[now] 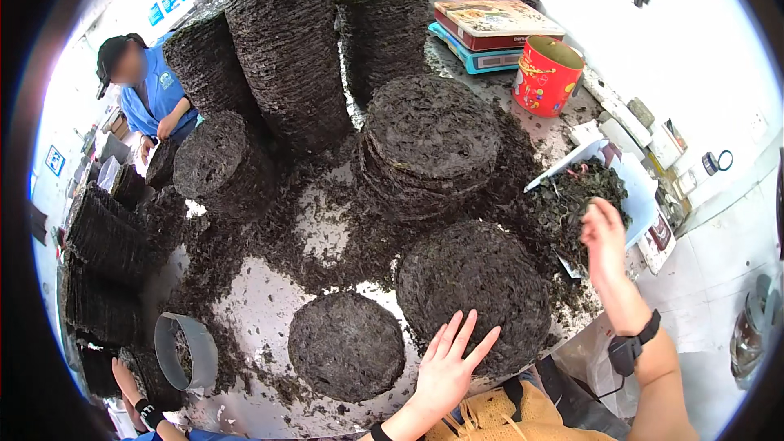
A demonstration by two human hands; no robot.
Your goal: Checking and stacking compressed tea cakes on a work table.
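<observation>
My left hand (456, 352) lies palm down with fingers spread on the near edge of a large round cake of dried dark seaweed (471, 288). To its left, a smaller round seaweed cake (346, 346) rests flat on the table. My right hand (603, 239) is at the near side of a light blue plastic bin (640, 190), over seaweed scraps (569, 196) heaped at its mouth. Its fingers are bent; whether they pinch a scrap is too unclear to see. A thick pile of round seaweed cakes (432, 128) stands just beyond the large cake.
Tall seaweed stacks (288, 55) rise at the back. A red canister (548, 76) stands beside a scale (478, 52) bearing a flat box (499, 21). Loose flakes cover much of the metal table (263, 294). A grey ring (187, 352), another person's hand (125, 376) and a person in blue (156, 86) are left.
</observation>
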